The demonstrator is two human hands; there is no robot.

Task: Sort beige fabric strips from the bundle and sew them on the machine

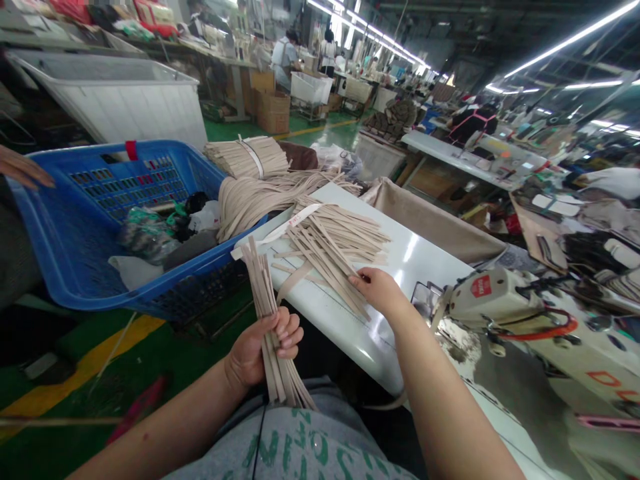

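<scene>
My left hand [267, 340] is wrapped round a bundle of beige fabric strips [261, 280], held upright in front of my body with the lower ends fanning out near my lap. On the white table, my right hand [375, 287] pinches the near end of a strip at the edge of a loose pile of strips [345, 233]. A pale band [300, 217] with red writing lies across the far left of that pile. Just beyond, a thick bunch of long strips [250, 200] hangs over the blue basket's rim, and a tied bundle [247, 157] rests behind it.
A blue plastic basket [135, 297] holding bags and scraps stands at the left, with another person's hand [25, 168] at its edge. A sewing machine [520, 313] sits on the table [350, 340] at the right. Behind are a cloth-lined bin [440, 220] and a white tub [135, 93].
</scene>
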